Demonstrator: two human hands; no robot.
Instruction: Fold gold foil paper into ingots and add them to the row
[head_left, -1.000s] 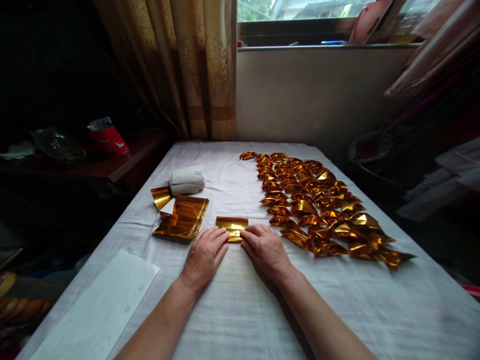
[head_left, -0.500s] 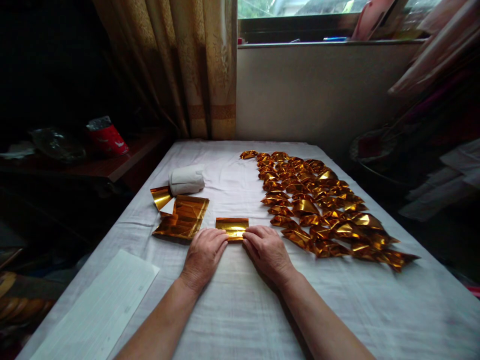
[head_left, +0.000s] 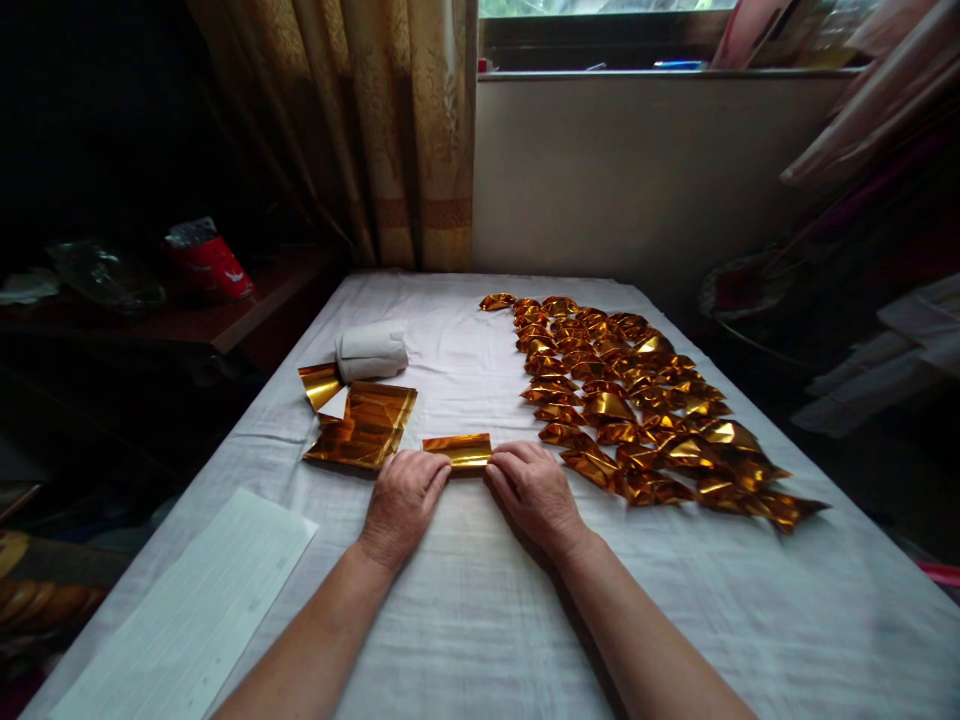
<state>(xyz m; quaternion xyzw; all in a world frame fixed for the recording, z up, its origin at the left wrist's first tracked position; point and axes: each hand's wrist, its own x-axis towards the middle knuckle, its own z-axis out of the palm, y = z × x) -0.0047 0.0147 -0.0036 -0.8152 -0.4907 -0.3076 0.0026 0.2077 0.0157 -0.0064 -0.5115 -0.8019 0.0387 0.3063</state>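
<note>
A small sheet of gold foil paper lies on the white tablecloth, its near edge rolled or folded over. My left hand pinches its near left corner, fingers closed. At the near right corner my right hand grips it the same way, thumb and fingers together. Just left of my left hand is a stack of flat gold foil sheets, with a curled foil piece behind it. To the right of my right hand sit rows of folded gold foil ingots, several of them touching.
A white paper roll stands behind the foil stack. A pale lined sheet lies at the table's left front. Beyond the left edge, a dark side table bears a red container. Curtain and wall bound the back.
The foil strip between my hands looks narrower from front to back, its near edge turned further over. Both hands keep their hold at the corners. The view has tilted slightly.
</note>
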